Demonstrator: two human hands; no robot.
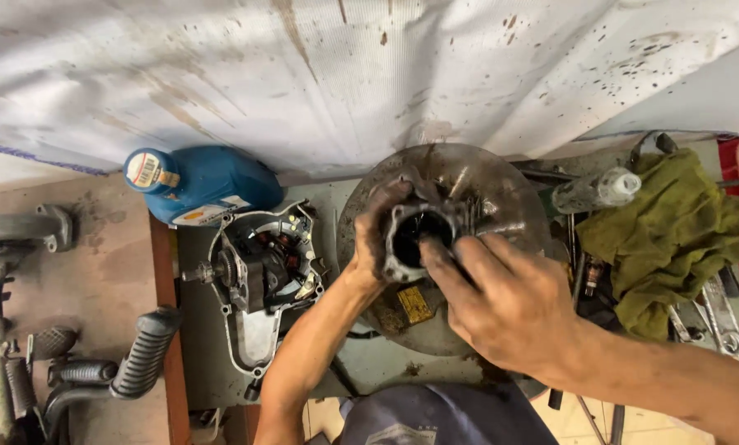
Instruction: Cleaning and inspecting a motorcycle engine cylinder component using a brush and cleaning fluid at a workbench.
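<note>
My left hand [371, 239] grips a greasy metal engine cylinder [419, 231] by its left side, holding it over a round metal basin [501, 181]. My right hand [501, 305] rests on the cylinder's lower right edge, with a finger reaching toward its dark bore. Both hands are smeared with black oil. Part of the cylinder is hidden behind my fingers.
An open engine side case with a stator [262, 272] lies left of the basin. A blue oil bottle [196, 183] lies on its side behind it. A green rag [674, 231], a clear bottle [596, 189] and wrenches [715, 313] sit right. Footpegs [143, 354] lie at left. A stained white sheet [369, 74] hangs behind.
</note>
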